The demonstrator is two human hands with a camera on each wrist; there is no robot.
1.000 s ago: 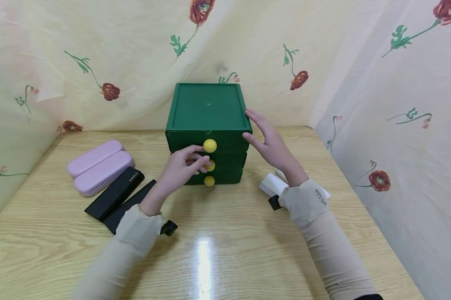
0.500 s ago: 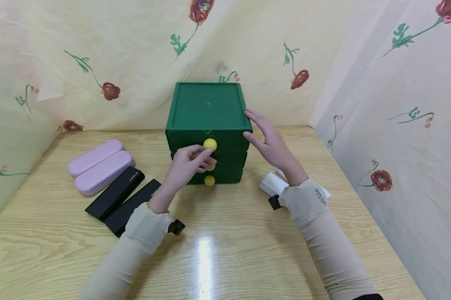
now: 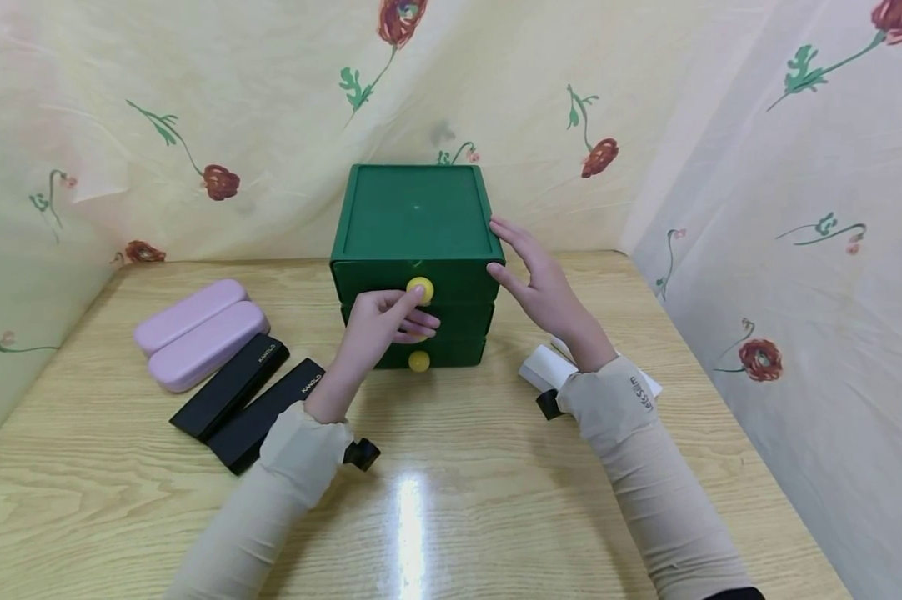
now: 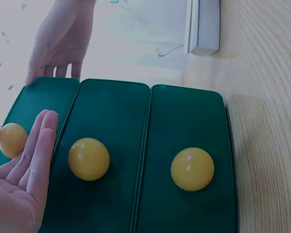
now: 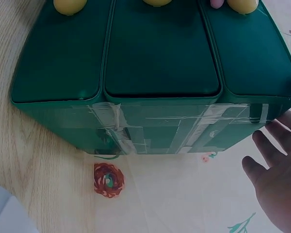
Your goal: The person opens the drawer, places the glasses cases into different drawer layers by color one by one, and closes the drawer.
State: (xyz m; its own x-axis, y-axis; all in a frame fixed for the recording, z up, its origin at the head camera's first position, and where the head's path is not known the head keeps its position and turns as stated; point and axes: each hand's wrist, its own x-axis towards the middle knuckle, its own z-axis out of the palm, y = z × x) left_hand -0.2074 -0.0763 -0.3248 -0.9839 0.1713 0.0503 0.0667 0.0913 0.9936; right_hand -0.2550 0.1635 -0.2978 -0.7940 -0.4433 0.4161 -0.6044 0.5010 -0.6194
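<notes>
A green three-drawer box (image 3: 418, 212) with round yellow knobs stands against the back cloth. My left hand (image 3: 378, 329) is at its front, thumb and index finger pinching the top drawer's yellow knob (image 4: 13, 141). Its other fingers stretch out under that knob, partly hiding the middle knob in the head view. Below, the bottom knob (image 3: 419, 361) shows in full. At the box's upper right edge is my right hand (image 3: 544, 287), fingers spread and fairly straight, their tips resting against the side. All three drawers look closed.
Two lilac cases (image 3: 207, 342) lie on the table at the left, beside two black cases (image 3: 229, 387) that partly overlap. White folded items (image 3: 547, 367) lie right of the box, partly behind my right wrist. Flowered cloth (image 3: 271, 100) surrounds the table's back and sides.
My left hand has moved slightly right, and its thumb has come up onto the top knob. More of the nearer black case shows. The right hand and the box have stayed put.
</notes>
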